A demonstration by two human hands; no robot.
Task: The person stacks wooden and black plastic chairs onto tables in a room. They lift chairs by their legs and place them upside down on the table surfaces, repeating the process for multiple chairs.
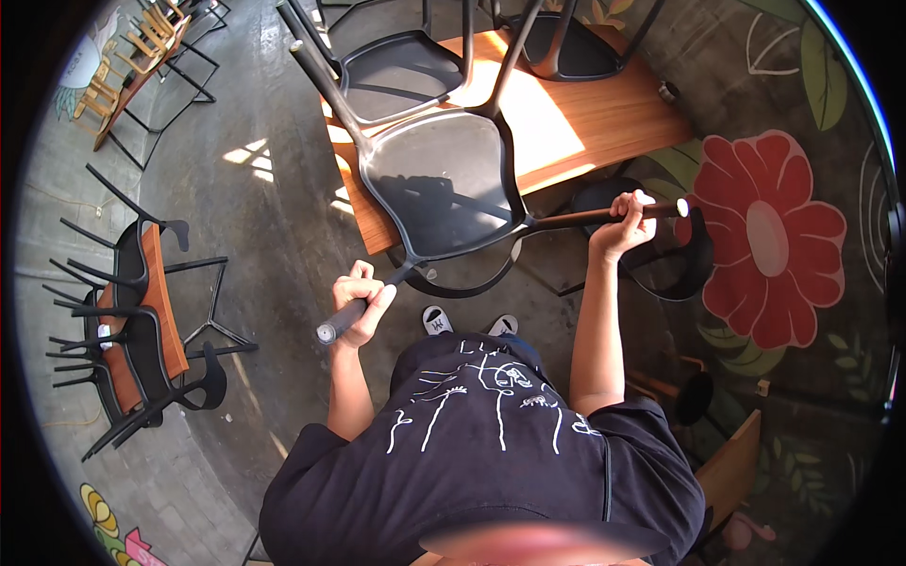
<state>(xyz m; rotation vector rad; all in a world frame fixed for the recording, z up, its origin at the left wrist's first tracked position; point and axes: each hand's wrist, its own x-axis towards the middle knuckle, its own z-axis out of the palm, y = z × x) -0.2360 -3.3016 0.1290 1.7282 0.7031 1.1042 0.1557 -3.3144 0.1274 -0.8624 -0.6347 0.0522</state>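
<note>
An upturned black plastic chair [442, 177] is before me, its seat's underside facing up and its legs sticking out. My left hand [361, 304] is wrapped around one near leg, below its capped end. Around the other near leg, close to its pale tip, my right hand [626, 223] is closed. The far part of the seat overlaps a wooden table [609, 131], while the curved backrest [463, 289] hangs below the table's near edge. Whether the seat rests on the tabletop, I cannot tell.
Two more upturned chairs, one at the left [403, 71] and one at the right [566, 46], lie on the same table. Another table [166, 304] with stacked chairs stands at left. A wall with a painted red flower [768, 237] borders the right side. Concrete floor [283, 212] shows between.
</note>
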